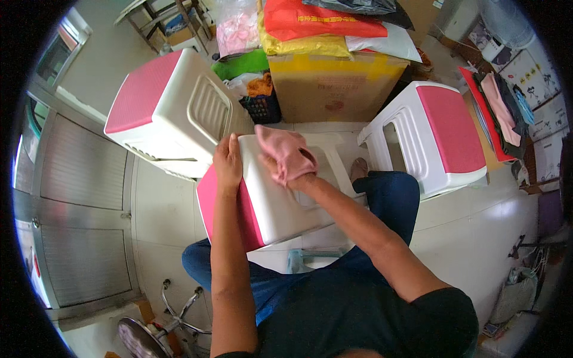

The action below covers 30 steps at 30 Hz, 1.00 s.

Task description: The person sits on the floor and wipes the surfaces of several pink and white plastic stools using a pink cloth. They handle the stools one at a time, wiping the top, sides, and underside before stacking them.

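Note:
A white plastic stool [282, 215] with a pink seat lies on its side between my knees, its seat turned to the left. My left hand [228, 161] grips the far edge of that seat, thumb along the white rim. In my right hand [286, 172] is a pink cloth [288, 154], bunched and pressed on the stool's white side panel. The fingers there are blurred and partly covered by the cloth.
Two like stools stand close by: one stool [165, 98] at the far left, another stool [425, 138] to the right. Ahead, a large cardboard box [333, 89] bears bags, beside a dark basket [262, 107]. A wheeled swivel stool [147, 335] lies tipped at lower left, near a metal door [85, 165].

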Tool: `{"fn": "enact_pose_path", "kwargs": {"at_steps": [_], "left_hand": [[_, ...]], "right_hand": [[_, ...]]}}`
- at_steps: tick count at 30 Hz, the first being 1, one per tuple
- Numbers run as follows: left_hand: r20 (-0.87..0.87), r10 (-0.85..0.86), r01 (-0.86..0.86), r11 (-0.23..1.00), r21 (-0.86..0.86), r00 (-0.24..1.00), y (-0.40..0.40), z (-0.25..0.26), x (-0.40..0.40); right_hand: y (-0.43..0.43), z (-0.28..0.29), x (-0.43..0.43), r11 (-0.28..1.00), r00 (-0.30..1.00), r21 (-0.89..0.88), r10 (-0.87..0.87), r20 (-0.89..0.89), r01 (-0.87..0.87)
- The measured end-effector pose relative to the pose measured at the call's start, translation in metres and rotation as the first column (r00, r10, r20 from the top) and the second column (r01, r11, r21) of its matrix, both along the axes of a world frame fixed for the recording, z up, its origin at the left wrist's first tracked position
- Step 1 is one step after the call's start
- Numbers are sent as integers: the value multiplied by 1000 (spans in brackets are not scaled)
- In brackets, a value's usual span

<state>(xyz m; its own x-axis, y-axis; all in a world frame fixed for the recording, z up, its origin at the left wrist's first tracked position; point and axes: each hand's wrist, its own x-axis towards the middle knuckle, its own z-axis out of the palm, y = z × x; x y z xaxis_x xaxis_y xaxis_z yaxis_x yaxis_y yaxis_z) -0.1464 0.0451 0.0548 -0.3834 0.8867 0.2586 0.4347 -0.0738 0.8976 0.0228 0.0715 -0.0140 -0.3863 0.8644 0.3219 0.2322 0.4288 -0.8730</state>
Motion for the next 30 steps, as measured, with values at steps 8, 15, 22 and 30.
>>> {"fn": "enact_pose_path", "kwargs": {"at_steps": [8, 15, 22, 30], "left_hand": [[31, 63, -63, 998, 8, 998, -10, 2, 4], [-53, 78, -78, 997, 10, 996, -4, -7, 5], [88, 75, -76, 997, 1, 993, -4, -10, -8], [309, 21, -23, 1000, 4, 951, -15, 3, 3]], "right_hand": [[-130, 49, 76, 916, 952, 370, 37, 305, -154], [-51, 9, 35, 831, 950, -504, 88, -301, -236], [-46, -46, 13, 489, 436, -243, 331, -837, -838], [-101, 77, 14, 942, 990, 306, 129, 59, -141]]}}
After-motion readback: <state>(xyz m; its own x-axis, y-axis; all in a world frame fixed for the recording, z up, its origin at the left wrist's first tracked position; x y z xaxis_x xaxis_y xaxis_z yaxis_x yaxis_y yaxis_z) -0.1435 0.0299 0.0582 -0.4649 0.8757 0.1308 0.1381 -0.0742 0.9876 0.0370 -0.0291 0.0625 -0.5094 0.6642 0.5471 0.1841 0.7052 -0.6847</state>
